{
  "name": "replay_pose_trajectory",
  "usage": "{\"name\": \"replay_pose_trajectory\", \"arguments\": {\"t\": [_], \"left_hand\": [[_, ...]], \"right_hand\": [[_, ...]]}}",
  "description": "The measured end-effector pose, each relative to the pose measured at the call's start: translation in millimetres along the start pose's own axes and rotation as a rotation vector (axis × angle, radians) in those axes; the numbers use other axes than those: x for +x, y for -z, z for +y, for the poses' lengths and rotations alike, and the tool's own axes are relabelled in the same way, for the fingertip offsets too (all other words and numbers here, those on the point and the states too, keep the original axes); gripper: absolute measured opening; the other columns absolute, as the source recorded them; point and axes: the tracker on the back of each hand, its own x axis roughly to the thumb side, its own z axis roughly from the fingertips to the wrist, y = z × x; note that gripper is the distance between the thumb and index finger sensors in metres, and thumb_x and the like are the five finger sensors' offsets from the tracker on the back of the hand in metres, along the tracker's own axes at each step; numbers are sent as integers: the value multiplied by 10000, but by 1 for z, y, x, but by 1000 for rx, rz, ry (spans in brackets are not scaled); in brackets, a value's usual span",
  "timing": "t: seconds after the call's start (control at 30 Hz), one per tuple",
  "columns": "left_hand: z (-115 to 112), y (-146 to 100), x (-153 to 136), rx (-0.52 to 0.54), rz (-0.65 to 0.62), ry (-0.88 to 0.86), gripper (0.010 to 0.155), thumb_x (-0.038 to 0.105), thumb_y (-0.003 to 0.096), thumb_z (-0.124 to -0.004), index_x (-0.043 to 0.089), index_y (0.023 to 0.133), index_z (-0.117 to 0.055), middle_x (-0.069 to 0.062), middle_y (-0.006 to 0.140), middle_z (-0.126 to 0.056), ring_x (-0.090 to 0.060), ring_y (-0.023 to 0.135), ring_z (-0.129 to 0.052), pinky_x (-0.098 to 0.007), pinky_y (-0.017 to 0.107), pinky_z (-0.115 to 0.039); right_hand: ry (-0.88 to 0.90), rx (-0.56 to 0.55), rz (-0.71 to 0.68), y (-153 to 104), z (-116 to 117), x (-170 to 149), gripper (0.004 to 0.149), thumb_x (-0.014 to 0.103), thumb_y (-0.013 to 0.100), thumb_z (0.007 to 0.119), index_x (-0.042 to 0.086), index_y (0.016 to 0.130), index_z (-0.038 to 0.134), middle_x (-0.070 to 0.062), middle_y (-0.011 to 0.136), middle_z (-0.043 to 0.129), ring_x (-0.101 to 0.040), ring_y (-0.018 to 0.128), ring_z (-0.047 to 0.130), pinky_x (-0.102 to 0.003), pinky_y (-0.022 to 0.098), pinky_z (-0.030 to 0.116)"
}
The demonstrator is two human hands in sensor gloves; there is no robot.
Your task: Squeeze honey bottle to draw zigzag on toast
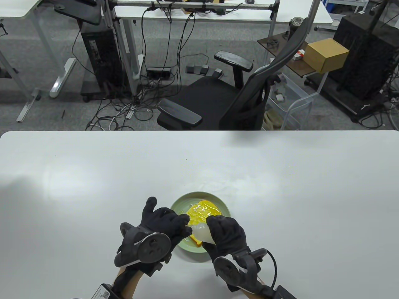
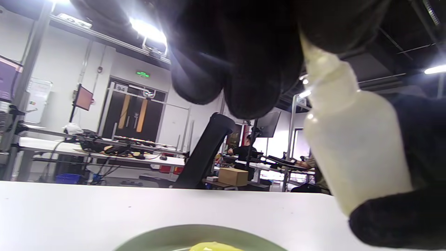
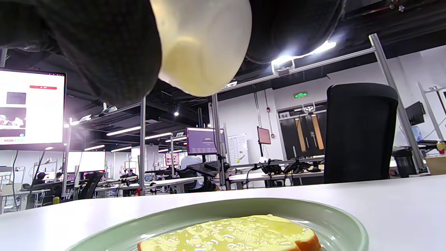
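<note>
A toast [image 1: 202, 212] glazed with shiny yellow honey lies on a pale green plate [image 1: 187, 198] near the table's front edge. A translucent honey bottle [image 1: 201, 233] lies tilted above the plate's near side, held between both hands. My right hand [image 1: 215, 229] grips its body; in the right wrist view the bottle's rounded end [image 3: 202, 45] sits between dark fingers [image 3: 104, 52] above the toast [image 3: 237, 233]. My left hand [image 1: 186, 226] holds the narrow nozzle end; in the left wrist view the bottle [image 2: 352, 146] runs up into the fingers [image 2: 244, 69].
The white table [image 1: 93, 187] spreads wide around the plate. A black office chair [image 1: 230, 102] stands beyond the far edge. Desks, cables and a cardboard box [image 1: 325, 54] are farther back.
</note>
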Motion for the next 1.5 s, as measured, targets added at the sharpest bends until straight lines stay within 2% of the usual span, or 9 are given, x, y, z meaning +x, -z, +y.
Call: {"name": "replay_pose_trajectory", "arguments": {"t": [0.17,0.37,0.4,0.43,0.5,0.57,0.67,1.03,1.5], "left_hand": [[4,0,3,-11,-9,69,509,446,347,-740,335,793,-958,118,687,-1033,-157,759,-1006,-623,759,-606],[4,1,3,-70,-5,41,531,422,361,-847,352,881,-929,105,804,-1014,-187,857,-961,-645,765,-561],[4,0,3,-78,5,60,575,439,356,-865,359,925,-890,103,848,-993,-197,883,-940,-661,766,-541],[5,0,3,-88,8,88,780,460,342,-906,302,1077,-699,128,953,-908,-203,903,-928,-672,764,-535],[6,0,2,-126,36,121,926,503,330,-914,261,1141,-537,95,1016,-841,-241,950,-873,-699,766,-502],[7,-1,-1,-108,55,142,913,532,343,-890,254,1144,-551,68,1024,-830,-259,960,-857,-709,762,-497],[10,-3,-7,-85,87,134,868,546,368,-865,257,1138,-585,56,1022,-830,-274,960,-851,-716,759,-495],[8,-3,-26,-83,148,32,758,564,432,-794,248,1109,-663,24,1008,-844,-298,954,-844,-721,756,-487],[3,-2,-29,-112,167,39,739,563,441,-787,247,1100,-678,20,1003,-848,-302,953,-842,-722,754,-486]], "right_hand": [[63,44,-2,2,0,-1,773,428,307,974,189,975,667,-97,917,791,-333,817,825,-499,613,793],[-1,23,6,4,-3,-2,759,384,305,987,202,976,681,-108,928,785,-347,828,804,-512,630,771],[-13,24,19,5,-4,-2,755,374,309,985,209,978,679,-108,936,777,-354,840,791,-518,638,763],[-17,36,12,6,-3,-2,742,336,311,993,216,978,692,-122,946,761,-374,855,766,-534,647,743],[-29,49,41,5,-1,-5,749,368,317,975,212,987,676,-118,969,734,-383,877,739,-533,661,731],[-46,52,66,7,-1,-8,753,392,307,978,220,982,694,-155,997,632,-416,895,652,-559,682,667],[-22,37,134,11,-6,-22,751,412,296,975,268,977,693,-86,921,666,-373,872,679,-546,675,680],[130,258,549,-3,6,-106,765,369,299,975,331,984,635,-85,947,707,-343,816,743,-532,644,715],[4,312,575,-9,38,-118,806,382,208,1029,264,957,756,-114,874,893,-313,747,968,-439,551,920]]}}
